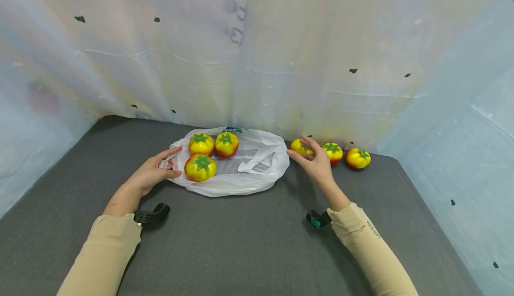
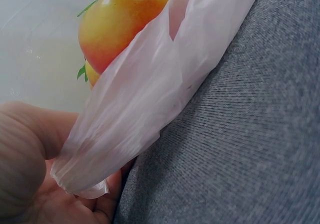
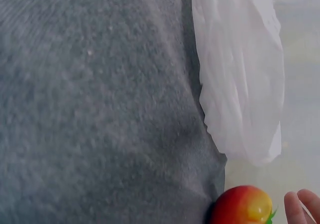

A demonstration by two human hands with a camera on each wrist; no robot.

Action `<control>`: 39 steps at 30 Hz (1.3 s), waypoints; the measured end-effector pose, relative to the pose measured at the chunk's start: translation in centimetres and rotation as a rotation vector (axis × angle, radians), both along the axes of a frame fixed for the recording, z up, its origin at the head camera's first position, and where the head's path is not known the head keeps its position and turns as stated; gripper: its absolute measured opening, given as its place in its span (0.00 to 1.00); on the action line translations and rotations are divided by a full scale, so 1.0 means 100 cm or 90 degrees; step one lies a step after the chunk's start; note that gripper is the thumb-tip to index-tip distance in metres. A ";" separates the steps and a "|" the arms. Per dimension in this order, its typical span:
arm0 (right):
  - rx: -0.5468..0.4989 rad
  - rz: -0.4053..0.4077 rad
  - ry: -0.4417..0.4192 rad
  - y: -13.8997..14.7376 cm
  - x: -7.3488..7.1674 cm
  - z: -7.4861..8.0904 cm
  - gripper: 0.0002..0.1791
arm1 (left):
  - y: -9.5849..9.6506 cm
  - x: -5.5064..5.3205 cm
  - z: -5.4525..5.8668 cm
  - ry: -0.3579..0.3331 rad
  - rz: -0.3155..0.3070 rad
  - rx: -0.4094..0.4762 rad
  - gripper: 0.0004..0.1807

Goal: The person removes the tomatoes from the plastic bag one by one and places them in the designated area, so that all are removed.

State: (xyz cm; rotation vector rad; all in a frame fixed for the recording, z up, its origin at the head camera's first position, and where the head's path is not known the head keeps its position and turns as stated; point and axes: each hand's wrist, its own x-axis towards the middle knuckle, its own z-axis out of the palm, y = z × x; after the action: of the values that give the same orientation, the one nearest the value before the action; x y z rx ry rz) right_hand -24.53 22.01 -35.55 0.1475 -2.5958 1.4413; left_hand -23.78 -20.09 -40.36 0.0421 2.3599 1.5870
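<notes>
A white plastic bag (image 1: 225, 189) lies spread with its mouth open. My left hand (image 1: 154, 169) grips its gathered left end; in the left wrist view, the bunched plastic (image 2: 90, 169) passes between thumb and fingers. Inside sit three yellow-and-red tomatoes with green tops: front left (image 1: 200, 168), back left (image 1: 201, 144) and back middle (image 1: 226, 144). My right hand (image 1: 315, 160) hovers beside the bag's right end, fingers apart and holding nothing. Just behind it is another tomato (image 1: 297, 146), partly hidden. The right wrist view shows fingertips beside a tomato (image 3: 242, 204), with a gap between.
Two more tomatoes stand to the right along the back, one near my hand (image 1: 332, 152) and one farther out (image 1: 358, 158). The dark grey tabletop (image 1: 233, 247) meets pale plastic sheeting (image 1: 281, 64) at the back and sides.
</notes>
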 end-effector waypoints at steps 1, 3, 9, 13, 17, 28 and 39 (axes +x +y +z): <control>-0.003 0.005 0.004 -0.001 0.000 -0.001 0.37 | 0.000 0.000 0.000 -0.001 0.000 0.000 0.46; -0.008 0.013 0.010 -0.003 -0.001 -0.003 0.37 | 0.000 0.000 -0.001 -0.002 -0.002 -0.002 0.46; -0.002 0.024 0.002 -0.016 0.000 0.000 0.35 | 0.000 -0.001 -0.001 -0.002 -0.003 -0.005 0.46; -0.015 0.036 -0.018 -0.027 0.004 0.008 0.35 | -0.001 -0.001 -0.001 0.000 -0.003 -0.003 0.47; -0.025 0.053 -0.005 -0.035 0.004 0.010 0.34 | -0.001 -0.001 -0.001 0.000 0.001 -0.001 0.47; 0.000 0.083 0.037 -0.052 -0.005 -0.004 0.34 | 0.000 -0.001 0.001 0.005 0.000 0.018 0.47; 0.012 0.111 0.015 -0.073 -0.009 -0.009 0.35 | 0.002 0.001 0.003 0.001 -0.002 0.011 0.46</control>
State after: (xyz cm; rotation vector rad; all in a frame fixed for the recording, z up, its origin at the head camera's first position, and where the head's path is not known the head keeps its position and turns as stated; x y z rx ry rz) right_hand -25.42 14.67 -36.45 0.3995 -2.6351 1.4592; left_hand -23.66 -19.85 -40.01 0.0507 2.3459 1.6054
